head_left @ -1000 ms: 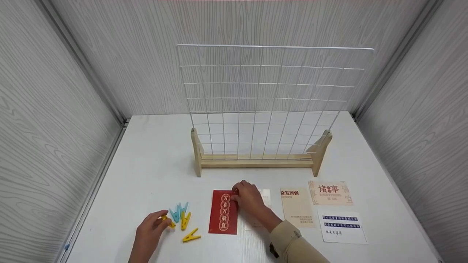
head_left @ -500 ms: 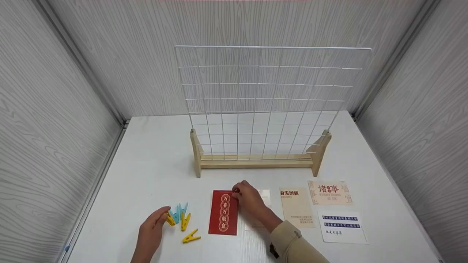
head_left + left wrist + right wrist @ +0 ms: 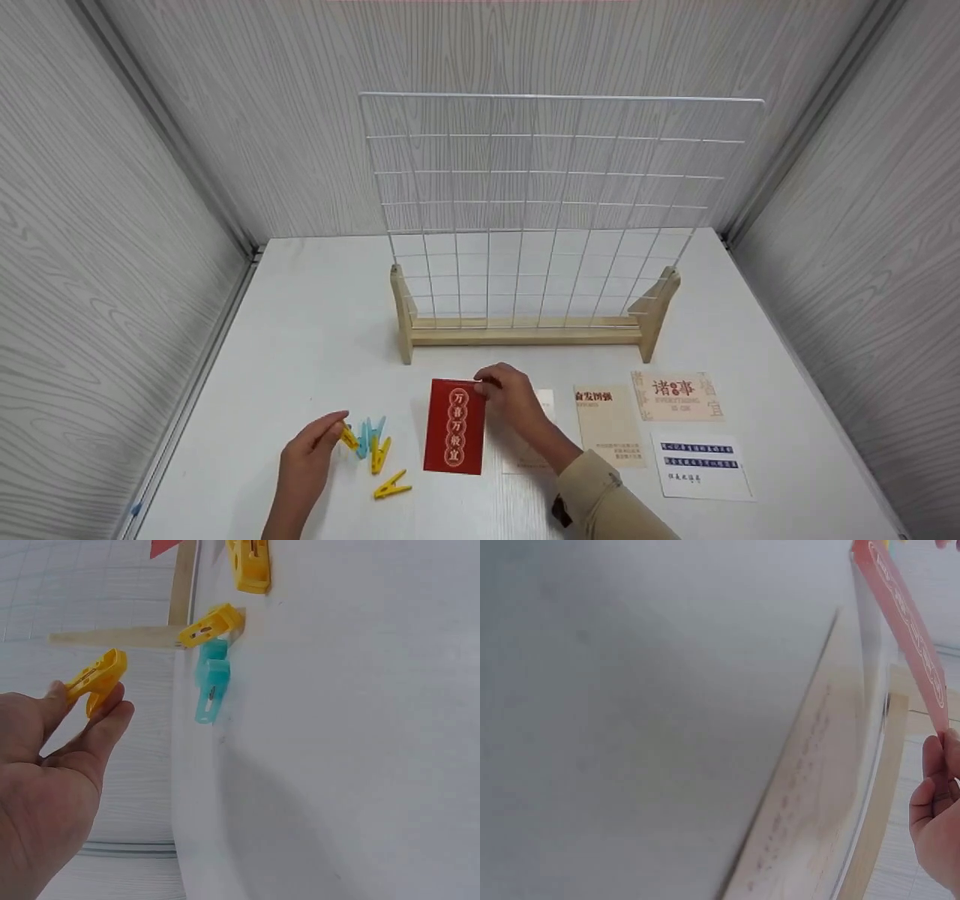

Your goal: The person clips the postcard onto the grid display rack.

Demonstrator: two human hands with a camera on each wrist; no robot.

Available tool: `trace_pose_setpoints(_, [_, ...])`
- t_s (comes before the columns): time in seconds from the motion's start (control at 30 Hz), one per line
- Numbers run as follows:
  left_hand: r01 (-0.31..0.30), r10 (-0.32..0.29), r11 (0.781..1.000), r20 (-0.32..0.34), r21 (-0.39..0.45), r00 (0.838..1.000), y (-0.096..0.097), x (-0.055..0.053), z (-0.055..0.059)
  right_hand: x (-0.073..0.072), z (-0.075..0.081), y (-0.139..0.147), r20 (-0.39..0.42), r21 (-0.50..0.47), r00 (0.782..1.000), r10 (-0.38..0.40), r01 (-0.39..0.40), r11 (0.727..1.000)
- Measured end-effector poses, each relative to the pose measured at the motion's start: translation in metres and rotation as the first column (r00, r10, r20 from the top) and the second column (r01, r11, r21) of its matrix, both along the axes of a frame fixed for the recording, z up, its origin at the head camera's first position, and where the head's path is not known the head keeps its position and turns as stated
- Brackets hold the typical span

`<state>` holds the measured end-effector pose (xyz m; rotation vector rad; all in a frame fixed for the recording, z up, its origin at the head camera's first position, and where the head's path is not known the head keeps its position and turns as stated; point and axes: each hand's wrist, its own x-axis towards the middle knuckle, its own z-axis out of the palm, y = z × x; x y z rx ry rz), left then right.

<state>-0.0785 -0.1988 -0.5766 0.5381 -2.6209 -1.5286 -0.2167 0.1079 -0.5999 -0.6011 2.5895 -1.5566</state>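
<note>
Red card (image 3: 454, 427), 1 pc: top R corner pinched in R hand (image 3: 517, 401), extending to hand's L. Yel. clip (image 3: 349, 436), 1 pc: pinched in L hand (image 3: 306, 454), abv. table (image 3: 322, 337), nr. 2 blue clips (image 3: 363, 441).

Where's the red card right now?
In the head view, the red card is low and just left of centre, its upper right corner pinched by the right hand. The clips are to its left, and the rack stands beyond it.
</note>
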Motion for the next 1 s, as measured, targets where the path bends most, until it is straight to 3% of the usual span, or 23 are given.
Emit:
trace_pose_setpoints(0.13, [-0.002, 0.001, 1.0, -0.04, -0.014, 0.999, 0.002, -0.005, 0.003, -0.001, 0.005, 0.001, 0.073, -0.083, 0.997, 0.0, 0.006, 0.997])
trace_pose_setpoints(0.43, [0.001, 0.001, 1.0, -0.051, 0.024, 0.999, 0.012, -0.018, 0.015, -0.007, 0.012, 0.005, 0.097, -0.168, 0.995, 0.028, -0.011, 0.986])
trace_pose_setpoints(0.8, [0.032, -0.027, 0.998, -0.09, 0.058, 0.996, 0.023, -0.034, 0.032, -0.014, 0.027, 0.006, 0.055, -0.191, 0.996, 0.066, -0.055, 0.98])
trace_pose_setpoints(1.0, [0.053, -0.047, 0.997, -0.094, 0.064, 0.994, 0.03, -0.044, 0.041, -0.018, 0.037, 0.008, 0.069, -0.164, 0.995, 0.065, -0.053, 0.985])
